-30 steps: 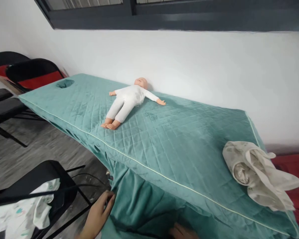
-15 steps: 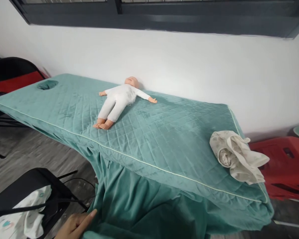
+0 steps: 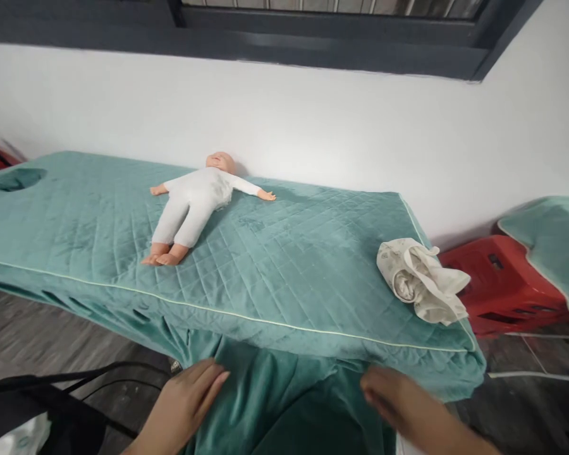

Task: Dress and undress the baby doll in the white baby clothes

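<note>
The left hand (image 3: 184, 401) has its fingers together at the green cloth (image 3: 284, 404); the right hand (image 3: 393, 398) is curled and blurred. Whether either grips, I cannot tell. The cloth hangs off the bed's (image 3: 308, 253) near edge, folds running down toward the person. The bed's long axis runs left-right along the wall (image 3: 313, 120). The doll (image 3: 194, 196) lies on it, head wallward, feet near-left.

Head view, forward (and down), over green cover (image 3: 294, 272)
</note>
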Motion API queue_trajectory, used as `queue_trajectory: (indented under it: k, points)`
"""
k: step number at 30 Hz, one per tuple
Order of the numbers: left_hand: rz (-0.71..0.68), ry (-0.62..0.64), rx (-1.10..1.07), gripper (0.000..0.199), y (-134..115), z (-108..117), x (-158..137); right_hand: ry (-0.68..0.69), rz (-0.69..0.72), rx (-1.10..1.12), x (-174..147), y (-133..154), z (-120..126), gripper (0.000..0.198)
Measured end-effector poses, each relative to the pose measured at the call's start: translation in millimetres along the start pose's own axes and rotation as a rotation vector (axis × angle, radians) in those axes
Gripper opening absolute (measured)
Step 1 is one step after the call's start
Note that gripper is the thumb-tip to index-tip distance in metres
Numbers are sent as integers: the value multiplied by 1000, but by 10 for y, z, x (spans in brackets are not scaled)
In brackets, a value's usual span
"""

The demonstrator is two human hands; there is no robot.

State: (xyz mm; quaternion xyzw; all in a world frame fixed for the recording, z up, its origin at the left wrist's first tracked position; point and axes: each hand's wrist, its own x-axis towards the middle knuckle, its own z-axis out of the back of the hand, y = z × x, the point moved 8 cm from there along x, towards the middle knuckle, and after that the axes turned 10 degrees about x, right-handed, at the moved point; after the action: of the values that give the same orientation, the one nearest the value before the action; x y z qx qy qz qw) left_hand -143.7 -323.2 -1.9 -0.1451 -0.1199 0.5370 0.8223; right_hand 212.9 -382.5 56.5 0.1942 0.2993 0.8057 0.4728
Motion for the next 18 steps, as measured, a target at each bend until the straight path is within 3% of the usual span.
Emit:
queue_trajectory:
  k: [1,4,7,10,13,16,18]
  points:
    - [-72,-39,0,37,-177,29,196,-43,-24,-57,148,-181,179,16]
    - [-221,-155,-24,35,-704,6,761,-418,-76,-340,445,-598,956,30]
    - [-297,-187,-159,33,-1102,-104,1344,-655,-315,-535,536,-1015,1507,52]
    - [-200,-142,-371,35,-1203,-200,2004,-639,-488,-501,663,-1403,1669,43]
    - [-64,-49,-758,35,-1124,-298,2565,-704,-572,-322,838,-1564,1727,27]
    - [18,14,-1096,44,-1029,-382,2825,-851,-565,-79,1101,-1390,1769,24]
    - [0,5,-1193,50,-1000,-378,2834,-846,-422,129,1415,-1120,1722,29]
